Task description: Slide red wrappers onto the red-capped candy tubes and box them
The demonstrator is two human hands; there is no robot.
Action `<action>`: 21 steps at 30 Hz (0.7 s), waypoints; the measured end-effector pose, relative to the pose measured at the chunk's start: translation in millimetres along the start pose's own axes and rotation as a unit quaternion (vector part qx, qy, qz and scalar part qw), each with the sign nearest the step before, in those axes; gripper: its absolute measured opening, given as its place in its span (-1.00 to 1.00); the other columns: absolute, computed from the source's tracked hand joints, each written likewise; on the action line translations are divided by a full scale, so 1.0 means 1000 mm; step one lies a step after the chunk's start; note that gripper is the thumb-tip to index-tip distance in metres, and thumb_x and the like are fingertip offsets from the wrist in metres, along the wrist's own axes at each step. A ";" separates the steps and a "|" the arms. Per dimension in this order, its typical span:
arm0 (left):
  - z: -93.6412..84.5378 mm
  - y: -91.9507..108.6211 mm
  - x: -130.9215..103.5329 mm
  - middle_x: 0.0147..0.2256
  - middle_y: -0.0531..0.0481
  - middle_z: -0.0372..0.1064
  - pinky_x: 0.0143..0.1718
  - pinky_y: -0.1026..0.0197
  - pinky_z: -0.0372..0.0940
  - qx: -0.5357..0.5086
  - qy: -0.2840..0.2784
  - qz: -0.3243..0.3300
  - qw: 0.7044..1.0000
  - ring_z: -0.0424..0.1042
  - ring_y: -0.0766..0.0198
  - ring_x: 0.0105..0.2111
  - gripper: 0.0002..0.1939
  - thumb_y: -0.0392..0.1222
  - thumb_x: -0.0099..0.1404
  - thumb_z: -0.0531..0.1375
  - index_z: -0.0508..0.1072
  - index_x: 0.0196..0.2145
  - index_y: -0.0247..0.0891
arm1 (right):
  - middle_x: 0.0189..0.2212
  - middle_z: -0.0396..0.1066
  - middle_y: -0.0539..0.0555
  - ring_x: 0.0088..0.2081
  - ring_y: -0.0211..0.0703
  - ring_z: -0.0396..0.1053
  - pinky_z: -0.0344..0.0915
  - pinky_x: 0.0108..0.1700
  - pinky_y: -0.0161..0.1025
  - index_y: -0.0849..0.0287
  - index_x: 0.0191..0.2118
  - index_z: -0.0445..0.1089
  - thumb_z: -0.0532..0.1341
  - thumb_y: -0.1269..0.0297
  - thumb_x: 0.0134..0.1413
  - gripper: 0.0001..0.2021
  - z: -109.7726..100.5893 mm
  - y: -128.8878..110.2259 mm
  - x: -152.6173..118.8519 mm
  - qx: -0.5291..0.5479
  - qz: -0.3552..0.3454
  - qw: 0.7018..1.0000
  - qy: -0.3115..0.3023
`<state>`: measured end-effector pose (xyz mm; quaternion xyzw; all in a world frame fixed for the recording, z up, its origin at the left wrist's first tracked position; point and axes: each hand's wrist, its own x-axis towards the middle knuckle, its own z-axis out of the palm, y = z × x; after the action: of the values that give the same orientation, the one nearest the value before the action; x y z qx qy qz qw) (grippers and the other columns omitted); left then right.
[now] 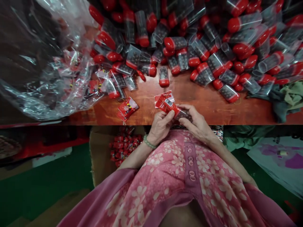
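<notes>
At the table's front edge, both my hands are closed on one clear plastic tube (185, 115) with dark beads in it. My left hand (161, 124) pinches its red end together with a red printed card (165, 105) that carries a barcode. My right hand (194, 121) grips the tube's clear body from the other side. Under the held card, another red and white card (170, 93) lies on the wood. A single red-capped tube (163, 76) stands apart just beyond my hands. Left of them are a few red cards (128, 107) with a yellow and black picture.
A big heap of red-capped tubes (175, 43) covers the back of the wooden table (146, 99). Clear plastic bags (63, 91) with red cards lie at left, cloth (282, 99) at right. Below the edge, a cardboard box (100, 151) holds many red packed pieces (123, 146).
</notes>
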<state>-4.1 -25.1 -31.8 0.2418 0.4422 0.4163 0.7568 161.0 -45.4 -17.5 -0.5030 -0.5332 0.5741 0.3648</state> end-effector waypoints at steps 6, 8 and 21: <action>0.014 -0.007 0.005 -0.41 0.02 0.57 -0.30 0.23 0.44 -0.019 0.038 0.005 0.999 0.51 0.31 -0.43 -0.46 0.24 -0.04 0.51 0.55 -0.35 -0.26 | -0.02 0.48 0.14 -0.12 -0.16 0.50 0.47 -0.08 -0.15 0.11 0.27 0.08 0.11 0.15 0.40 -0.58 -0.003 0.014 -0.004 0.012 -0.023 0.999 -0.020; 0.021 -0.014 0.008 -0.48 0.06 0.51 -0.36 0.24 0.41 -0.018 0.047 0.015 0.999 0.46 0.35 -0.51 -0.42 0.31 -0.06 0.49 0.50 -0.40 -0.26 | -0.06 0.47 0.12 -0.18 -0.17 0.48 0.46 -0.12 -0.17 0.09 0.27 0.07 0.12 0.16 0.39 -0.57 -0.001 0.021 -0.003 -0.003 -0.043 0.999 0.010; 0.018 0.002 0.008 -0.40 0.01 0.57 -0.35 0.17 0.47 -0.024 0.015 0.070 0.997 0.56 0.22 -0.41 -0.47 0.25 0.03 0.46 0.51 -0.26 -0.22 | -0.28 0.41 -0.05 -0.47 -0.30 0.33 0.36 -0.41 -0.31 -0.02 0.35 0.00 0.18 0.02 0.36 -0.43 0.006 0.022 0.010 0.052 -0.048 0.997 -0.008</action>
<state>13.3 -17.1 -25.5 0.2477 0.4256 0.4826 0.7243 155.5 -40.8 -40.9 -0.4525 -0.5292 0.5868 0.4133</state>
